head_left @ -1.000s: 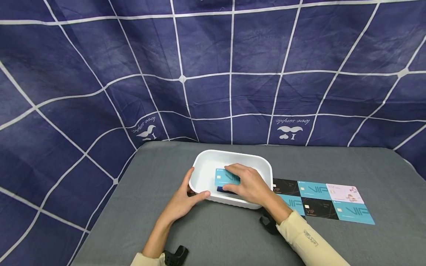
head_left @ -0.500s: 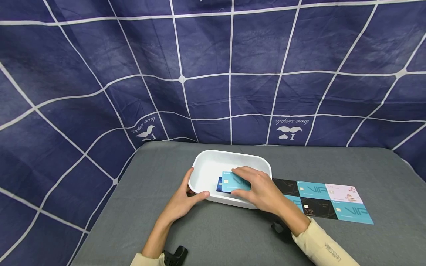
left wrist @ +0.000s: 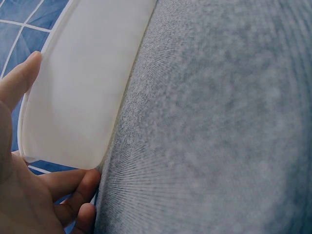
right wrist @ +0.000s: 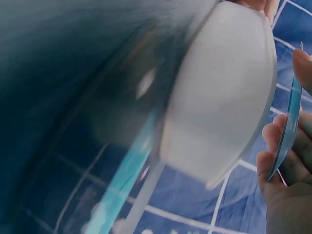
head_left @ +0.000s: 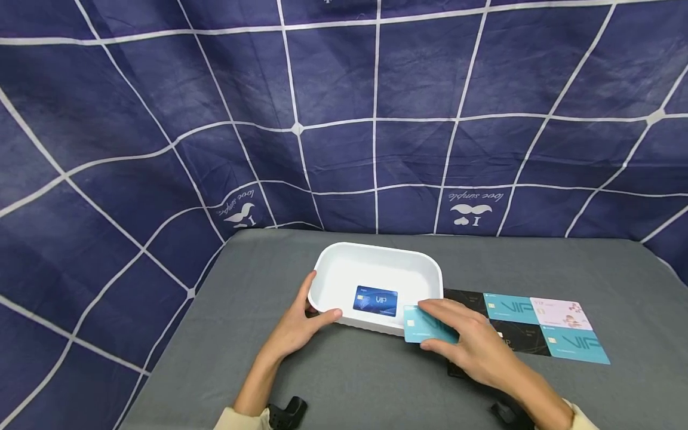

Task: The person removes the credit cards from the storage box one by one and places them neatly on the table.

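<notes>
A white plastic box (head_left: 329,272) stands on the grey cloth, with a dark blue VIP card (head_left: 375,301) lying flat inside. At its left end my left hand (head_left: 292,328) holds it, thumb on the front rim and fingers about the corner; the left wrist view has the fingertips against its lower edge. My right hand (head_left: 478,341) pinches a light blue card (head_left: 421,325) between thumb and fingers, by the box's front right corner. In the right wrist view that card (right wrist: 292,114) is seen nearly edge-on, apart from the box.
Right of the box lie cards in two rows: black (head_left: 466,298), light blue (head_left: 513,306) and pink (head_left: 561,313) behind, with black (head_left: 521,338) and light blue (head_left: 576,344) in front. My right hand covers part of this layout. A dark blue grid-patterned curtain (head_left: 408,155) hangs behind.
My right hand has carried the light blue card from inside the box rightward and toward me, past the front right rim, uncovering the dark blue card. My left hand has stayed on the box.
</notes>
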### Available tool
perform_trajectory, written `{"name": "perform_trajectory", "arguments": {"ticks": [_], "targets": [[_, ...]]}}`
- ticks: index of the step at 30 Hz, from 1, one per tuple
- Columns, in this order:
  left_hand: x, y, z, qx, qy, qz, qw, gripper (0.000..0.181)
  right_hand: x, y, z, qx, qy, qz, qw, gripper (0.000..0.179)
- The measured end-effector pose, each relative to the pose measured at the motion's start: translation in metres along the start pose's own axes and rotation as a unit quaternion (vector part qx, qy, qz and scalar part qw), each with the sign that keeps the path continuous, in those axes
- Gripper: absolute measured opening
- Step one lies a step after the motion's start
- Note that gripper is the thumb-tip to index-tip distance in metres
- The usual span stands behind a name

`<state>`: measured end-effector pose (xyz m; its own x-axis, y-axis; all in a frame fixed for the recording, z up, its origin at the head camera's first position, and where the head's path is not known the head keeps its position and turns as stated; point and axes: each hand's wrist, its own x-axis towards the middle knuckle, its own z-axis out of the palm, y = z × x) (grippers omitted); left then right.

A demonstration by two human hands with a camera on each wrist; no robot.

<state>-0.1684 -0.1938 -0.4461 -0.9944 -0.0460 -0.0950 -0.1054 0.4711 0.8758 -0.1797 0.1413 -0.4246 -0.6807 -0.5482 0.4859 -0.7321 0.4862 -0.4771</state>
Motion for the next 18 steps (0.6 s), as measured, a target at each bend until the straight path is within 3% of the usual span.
{"name": "perform_trajectory", "arguments": {"ticks": [14, 18], "targets": [[0.002, -0.003, 0.000, -0.011, -0.006, 0.005, 0.9999, 0.104, -0.062, 0.021, -0.033, -0.060, 0.015, 0.013, 0.9980, 0.070], [0.001, -0.002, 0.001, -0.007, -0.005, 0.003, 1.0000, 0.105, -0.076, 0.028, -0.042, -0.085, -0.006, 0.035, 0.9958, 0.069]]}}
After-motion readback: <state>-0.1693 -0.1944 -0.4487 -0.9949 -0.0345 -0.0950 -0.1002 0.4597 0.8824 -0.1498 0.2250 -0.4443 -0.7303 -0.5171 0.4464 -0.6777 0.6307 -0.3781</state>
